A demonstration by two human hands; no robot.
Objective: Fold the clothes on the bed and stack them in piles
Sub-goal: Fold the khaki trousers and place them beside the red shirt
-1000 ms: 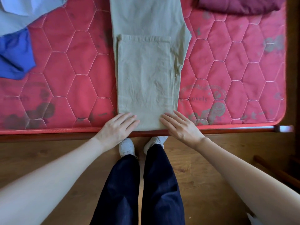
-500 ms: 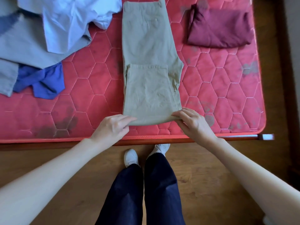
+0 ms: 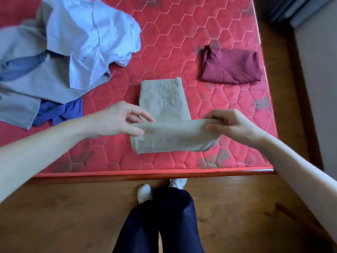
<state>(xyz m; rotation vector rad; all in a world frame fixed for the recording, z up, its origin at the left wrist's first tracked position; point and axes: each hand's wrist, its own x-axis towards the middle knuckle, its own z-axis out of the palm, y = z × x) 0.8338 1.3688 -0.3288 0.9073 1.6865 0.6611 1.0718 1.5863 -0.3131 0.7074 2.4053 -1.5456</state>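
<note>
Beige trousers lie partly folded in the middle of the red quilted mattress, waistband at the far end. My left hand pinches the left corner of the folded near end, and my right hand pinches its right corner. Both hold that doubled end lifted off the mattress, over the trousers' middle. A folded maroon garment rests at the right of the bed. At the left lies an unfolded heap: a light blue shirt, a grey garment and a royal blue garment.
The mattress sits on a wooden bed frame whose near edge runs across in front of me. A wooden floor lies below, with my legs in dark trousers and white shoes. A wall stands close on the right.
Both hands went from pressing flat on the near fold to gripping its corners and lifting it away from me over the trousers. The view has tilted up, showing more of the bed.
</note>
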